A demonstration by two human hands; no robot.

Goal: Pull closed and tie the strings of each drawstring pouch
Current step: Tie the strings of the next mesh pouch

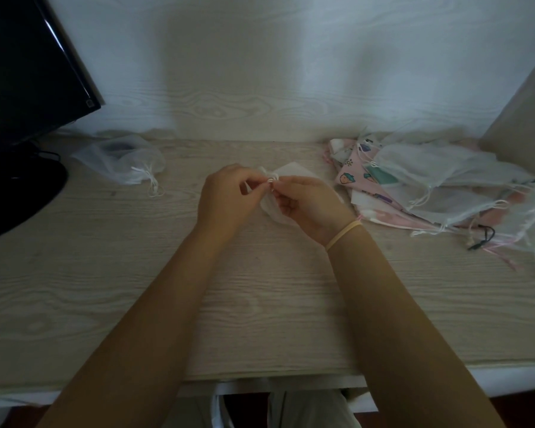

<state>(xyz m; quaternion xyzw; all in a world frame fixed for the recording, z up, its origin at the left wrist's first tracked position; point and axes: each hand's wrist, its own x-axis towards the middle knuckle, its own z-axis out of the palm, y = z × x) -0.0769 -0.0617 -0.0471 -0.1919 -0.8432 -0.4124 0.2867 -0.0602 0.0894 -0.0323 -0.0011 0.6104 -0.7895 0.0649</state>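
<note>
A small white sheer pouch (292, 171) lies at the middle of the wooden desk (260, 288), mostly hidden by my hands. My left hand (229, 199) and my right hand (309, 202) meet over its gathered neck. Each pinches the white drawstring (271, 180) between thumb and fingertips. A white sheer pouch with its strings tied (121, 162) lies at the back left. A heap of pouches (439, 186), white sheer ones and pink printed ones with loose strings, lies at the right.
A black monitor (28, 72) on its round base (16, 193) stands at the far left. A beige panel (525, 118) leans at the back right. The wall (260, 72) rises right behind the desk. The desk's front edge (272, 381) is close to my body.
</note>
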